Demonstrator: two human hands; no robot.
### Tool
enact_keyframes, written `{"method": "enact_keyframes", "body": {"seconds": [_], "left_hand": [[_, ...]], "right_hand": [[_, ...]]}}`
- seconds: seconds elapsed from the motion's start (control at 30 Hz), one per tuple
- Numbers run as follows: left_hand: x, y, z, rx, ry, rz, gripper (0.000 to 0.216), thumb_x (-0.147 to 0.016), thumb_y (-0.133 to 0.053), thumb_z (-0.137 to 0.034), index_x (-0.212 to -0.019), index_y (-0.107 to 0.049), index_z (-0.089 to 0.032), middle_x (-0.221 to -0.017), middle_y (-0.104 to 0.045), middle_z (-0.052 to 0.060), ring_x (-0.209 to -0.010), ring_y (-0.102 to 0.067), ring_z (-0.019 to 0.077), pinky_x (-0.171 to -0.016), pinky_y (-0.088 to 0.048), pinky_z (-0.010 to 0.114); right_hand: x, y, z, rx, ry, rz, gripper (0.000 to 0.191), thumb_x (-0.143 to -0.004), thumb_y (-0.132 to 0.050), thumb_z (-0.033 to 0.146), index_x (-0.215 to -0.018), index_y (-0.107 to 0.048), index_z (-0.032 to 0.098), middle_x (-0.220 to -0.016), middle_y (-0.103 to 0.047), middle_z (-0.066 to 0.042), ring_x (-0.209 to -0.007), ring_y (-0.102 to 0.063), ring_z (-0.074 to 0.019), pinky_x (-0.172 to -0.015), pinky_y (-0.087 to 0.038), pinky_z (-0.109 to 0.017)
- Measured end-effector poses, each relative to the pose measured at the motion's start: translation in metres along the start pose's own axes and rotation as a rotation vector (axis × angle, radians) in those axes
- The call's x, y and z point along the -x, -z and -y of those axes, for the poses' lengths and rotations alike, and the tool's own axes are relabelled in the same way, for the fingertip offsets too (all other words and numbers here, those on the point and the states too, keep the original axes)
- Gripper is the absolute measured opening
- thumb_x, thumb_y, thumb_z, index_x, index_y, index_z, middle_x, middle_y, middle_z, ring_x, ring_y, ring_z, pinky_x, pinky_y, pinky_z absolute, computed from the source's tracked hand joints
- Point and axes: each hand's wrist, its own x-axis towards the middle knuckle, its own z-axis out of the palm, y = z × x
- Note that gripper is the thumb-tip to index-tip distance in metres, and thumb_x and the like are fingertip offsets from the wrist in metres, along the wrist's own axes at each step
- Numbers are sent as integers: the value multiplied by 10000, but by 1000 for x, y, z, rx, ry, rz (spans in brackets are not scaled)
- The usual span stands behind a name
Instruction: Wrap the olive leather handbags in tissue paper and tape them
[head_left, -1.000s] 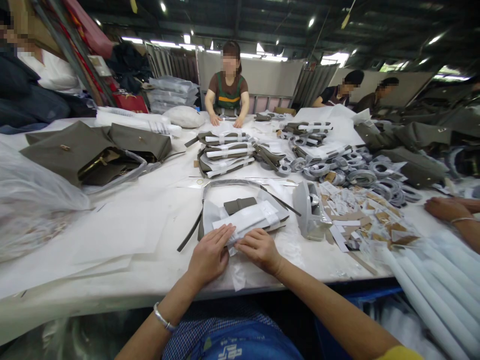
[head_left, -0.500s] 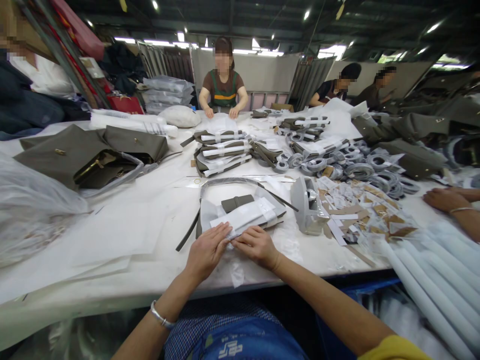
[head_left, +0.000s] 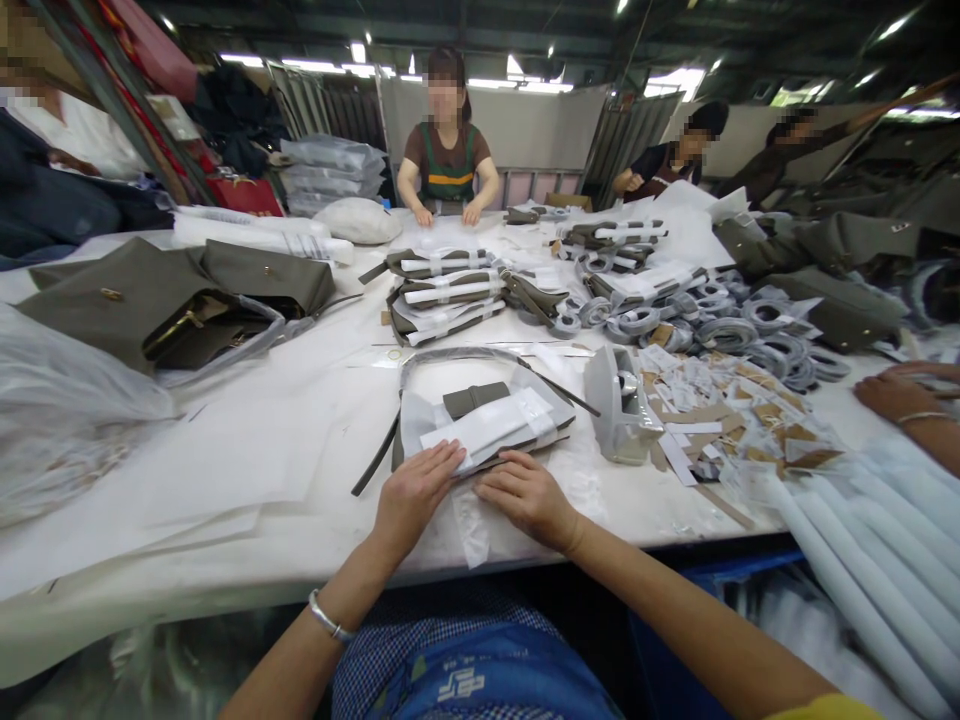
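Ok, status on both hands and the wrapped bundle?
Left hand on near edge of wrapped bundle. Right hand near same edge, hold unclear. Grey tape dispenser right of bundle, clear of both hands.

The white-topped table [head_left: 652, 505] before me carries a white-wrapped bundle [head_left: 487, 430] at my near edge, with a tape dispenser [head_left: 600, 400] just beside it on the right and a loose heap of tags [head_left: 750, 410] beyond that. To my left lie broad white sheets [head_left: 202, 490], a clear plastic bag [head_left: 67, 400] and olive handbags [head_left: 97, 290]. Farther across I see stacked wrapped bundles [head_left: 450, 290] and a pile of grey coils [head_left: 727, 335].
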Motion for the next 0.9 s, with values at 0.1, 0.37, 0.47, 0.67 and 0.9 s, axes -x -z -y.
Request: {"method": "enact_keyframes", "body": {"seconds": [0.1, 0.37, 0.47, 0.67, 0.9], "left_hand": [[0, 1, 0, 9, 1, 0, 394, -950, -574, -196, -1343, -549, -198, -1328, -635, 59, -1223, -599, 215, -1009, -539, 409], [-2, 3, -1, 22, 8, 11, 415, -941, -594, -199, -1352, -543, -206, -1338, -627, 56, -1228, -595, 220, -1018, -534, 419], [-2, 4, -2, 20, 10, 13, 410, -947, -588, -208, -1354, -540, -209, -1339, -626, 56, -1236, -590, 218, -1025, -529, 416], [-1, 2, -2, 18, 14, 8, 414, -949, -581, -203, -1360, -534, -208, -1341, -625, 59, -1239, -586, 222, -1026, -526, 417], [0, 1, -1, 3, 6, 11, 429, -949, -577, -196, -1373, -523, -217, -1351, -618, 57, -1242, -584, 219, -1035, -523, 420]], "right_hand": [[16, 11, 12, -140, -37, 200, 489, -936, -603, 473, -1306, -555, 158, -1231, -691, -106, -1170, -605, -221, -1156, -309, -469], [24, 2, 36, -303, -151, 374, 562, -913, -618, 433, -1368, -531, 115, -1400, -569, -151, -1347, -478, -280, -1163, -345, -452], [22, -2, 38, -338, -169, 318, 496, -887, -646, 371, -1311, -581, 123, -1345, -615, -145, -1304, -524, -281, -1132, -398, -443], [22, -5, 39, -389, -201, 202, 380, -889, -638, 269, -1251, -617, 158, -1251, -672, -133, -1236, -580, -271, -1080, -460, -438], [15, -16, 27, -313, -150, 114, 263, -934, -529, 145, -1155, -660, 200, -1108, -735, -86, -1056, -675, -213, -930, -546, -366]]}}
